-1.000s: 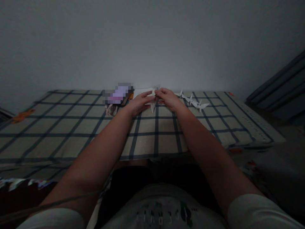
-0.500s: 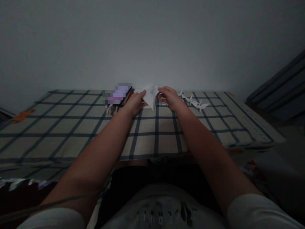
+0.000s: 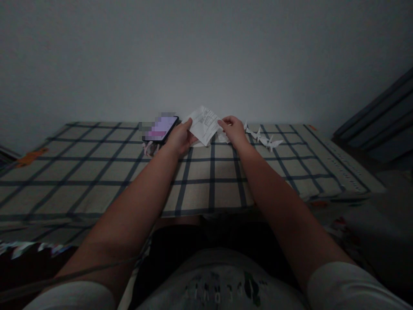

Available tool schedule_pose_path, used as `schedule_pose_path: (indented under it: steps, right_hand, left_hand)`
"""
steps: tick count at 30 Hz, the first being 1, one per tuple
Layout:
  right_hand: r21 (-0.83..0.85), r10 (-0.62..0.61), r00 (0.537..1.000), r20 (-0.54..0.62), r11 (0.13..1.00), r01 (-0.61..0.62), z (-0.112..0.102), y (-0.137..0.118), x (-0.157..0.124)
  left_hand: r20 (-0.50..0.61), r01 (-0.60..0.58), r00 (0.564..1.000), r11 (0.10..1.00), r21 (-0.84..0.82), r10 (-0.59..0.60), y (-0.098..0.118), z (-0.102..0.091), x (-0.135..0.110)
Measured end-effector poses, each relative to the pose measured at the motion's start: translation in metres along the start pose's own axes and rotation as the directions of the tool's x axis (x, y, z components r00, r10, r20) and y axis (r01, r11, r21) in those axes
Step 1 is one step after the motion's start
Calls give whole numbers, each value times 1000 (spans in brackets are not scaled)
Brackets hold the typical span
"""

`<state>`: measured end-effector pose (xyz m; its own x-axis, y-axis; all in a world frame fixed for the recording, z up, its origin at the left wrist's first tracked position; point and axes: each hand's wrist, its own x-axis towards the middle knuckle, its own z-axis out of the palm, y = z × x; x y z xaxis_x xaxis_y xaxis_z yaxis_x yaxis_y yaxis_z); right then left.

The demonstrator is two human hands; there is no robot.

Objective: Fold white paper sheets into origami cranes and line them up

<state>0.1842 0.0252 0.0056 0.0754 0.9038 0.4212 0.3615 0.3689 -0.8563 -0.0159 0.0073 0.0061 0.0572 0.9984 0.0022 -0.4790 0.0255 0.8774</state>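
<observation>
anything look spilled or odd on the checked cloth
Nothing looks spilled. The oddity is blocky pixelation masking part of the phone, extending past its edge; the paper in the left hand and right hand just shows creases.

Paper print (image 3: 206, 120) illegible, phone screen (image 3: 163, 125) pixelated

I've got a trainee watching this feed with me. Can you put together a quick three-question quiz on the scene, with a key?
1. What do the left hand and the right hand both hold?

2. True or false: the phone lies to the right of the right hand.

3. Where are the folded white paper birds?
A) On top of the phone
B) Between the two hands
C) On the checked cloth, to the right of the right hand

Key:
1. The white printed paper.
2. False; the phone lies to the left of the left hand.
3. C
</observation>
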Motion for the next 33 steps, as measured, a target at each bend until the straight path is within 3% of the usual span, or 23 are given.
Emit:
schedule_pose_path:
  steps: [3,6,11,15,20,26,33]
  right_hand:
    - [-217,-226,974,-5,951,220,-1,6,1]
    - [-359,-389,913,125,840,407,-3,4,-3]
    - [-446,-413,815,407,689,572,-2,-6,-13]
    - [-474,-386,780,493,632,613,1,-8,-19]
    - [-485,-315,764,562,623,614,0,-9,-22]
    - [-463,-314,788,530,671,579,1,-15,-24]
    - [-408,-350,820,452,737,539,4,-13,-25]
  left_hand:
    - [12,44,999,998,-43,-43,2,3,-3]
    - [17,52,999,996,-77,-51,1,2,-2]
    - [17,59,998,995,-78,-58,1,0,0]
    - [6,59,998,996,-63,-59,1,-2,2]
    - [63,51,997,999,-1,-50,2,-3,0]
    - [155,25,987,996,91,-39,2,1,-8]
    - [173,12,984,985,169,-42,1,2,-11]
